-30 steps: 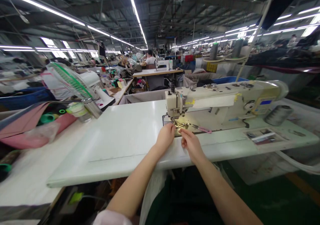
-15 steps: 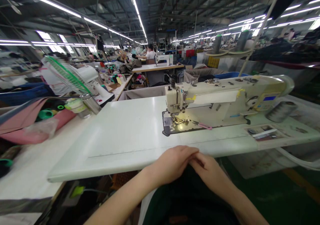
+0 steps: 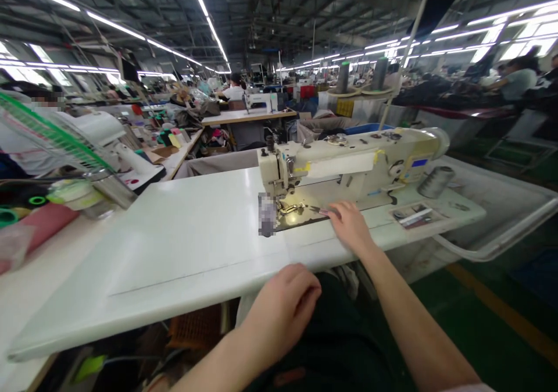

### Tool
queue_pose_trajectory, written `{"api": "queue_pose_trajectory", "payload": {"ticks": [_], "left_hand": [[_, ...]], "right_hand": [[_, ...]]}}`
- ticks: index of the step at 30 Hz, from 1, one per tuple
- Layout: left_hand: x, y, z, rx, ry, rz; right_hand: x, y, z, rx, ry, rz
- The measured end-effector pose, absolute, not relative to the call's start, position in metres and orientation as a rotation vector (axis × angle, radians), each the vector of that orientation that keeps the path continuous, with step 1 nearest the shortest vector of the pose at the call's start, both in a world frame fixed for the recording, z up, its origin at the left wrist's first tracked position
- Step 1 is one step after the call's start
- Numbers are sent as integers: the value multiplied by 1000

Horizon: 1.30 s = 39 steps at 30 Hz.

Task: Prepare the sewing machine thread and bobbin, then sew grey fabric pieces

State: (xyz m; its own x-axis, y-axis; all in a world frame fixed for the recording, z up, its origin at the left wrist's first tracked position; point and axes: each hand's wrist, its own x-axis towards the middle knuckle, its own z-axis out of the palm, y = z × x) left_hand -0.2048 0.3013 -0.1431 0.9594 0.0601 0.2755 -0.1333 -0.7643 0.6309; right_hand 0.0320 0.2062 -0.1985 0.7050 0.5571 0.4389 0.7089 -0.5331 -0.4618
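My right hand point(image 3: 350, 224) reaches over the sewing machine bed, fingers curled down on the handles of small thread snips point(image 3: 321, 211). The snips' blades point left toward the presser foot point(image 3: 290, 208); most of the pink handle is hidden under my fingers. By the table's front edge, above my lap, my left hand point(image 3: 288, 299) is loosely curled closed, and nothing shows in it. The cream sewing machine point(image 3: 340, 162) stands on the pale table point(image 3: 187, 229), with a lit needle area.
A grey thread cone point(image 3: 436, 182) stands right of the machine, behind an inset tray point(image 3: 412, 216) of small items. At left are a fan point(image 3: 47, 130), a metal flask point(image 3: 111, 188) and a lidded jar point(image 3: 78, 199). A white bin point(image 3: 501, 206) lies beyond the table's right end.
My hands have parted. The right hand has moved forward onto the snips, while the left stays near the table edge and curls. The view has turned to the right.
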Motion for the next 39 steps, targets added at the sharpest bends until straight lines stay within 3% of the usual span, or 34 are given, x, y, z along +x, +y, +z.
{"api": "queue_pose_trajectory", "payload": {"ticks": [6, 11, 19, 39], "left_hand": [[-211, 281, -158, 2382, -69, 333], [-194, 290, -164, 1783, 344, 291], [-169, 309, -181, 1017, 591, 396], [-173, 306, -184, 1150, 592, 435]], "right_hand": [[49, 229, -220, -2438, -1255, -377], [39, 218, -219, -2152, -933, -368], [-53, 197, -214, -1515, -451, 338], [-88, 208, -203, -1518, -650, 490]]}}
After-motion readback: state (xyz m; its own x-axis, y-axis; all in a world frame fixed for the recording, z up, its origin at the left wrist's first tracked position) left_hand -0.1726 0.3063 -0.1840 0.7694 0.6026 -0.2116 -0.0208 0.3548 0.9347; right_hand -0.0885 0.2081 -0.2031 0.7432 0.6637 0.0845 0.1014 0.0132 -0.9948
